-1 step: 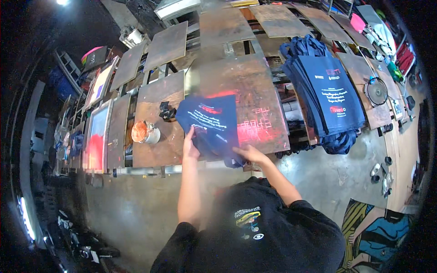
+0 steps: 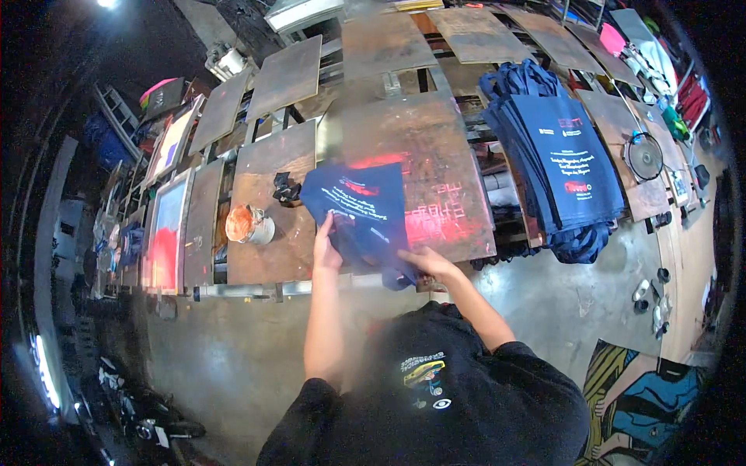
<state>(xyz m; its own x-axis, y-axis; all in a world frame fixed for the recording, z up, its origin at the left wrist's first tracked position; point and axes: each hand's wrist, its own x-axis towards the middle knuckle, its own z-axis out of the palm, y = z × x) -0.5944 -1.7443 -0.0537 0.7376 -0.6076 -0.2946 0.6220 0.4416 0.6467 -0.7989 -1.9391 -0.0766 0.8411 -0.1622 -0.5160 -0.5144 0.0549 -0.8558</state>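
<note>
A dark blue cloth bag [image 2: 359, 206] with light and red print lies partly on a rusty brown platen [image 2: 435, 147] smeared with red ink. My left hand [image 2: 326, 247] grips the bag's left edge. My right hand [image 2: 426, 262] holds its lower right corner near the platen's front edge. Both forearms come up from my black shirt at the bottom.
A stack of printed dark blue bags [image 2: 561, 155] hangs over a platen to the right. An open tin of orange-red ink [image 2: 247, 225] and a black rag [image 2: 286, 187] sit on the left platen. A red-stained screen frame [image 2: 165, 233] stands further left. More platens [image 2: 286, 76] fan out behind.
</note>
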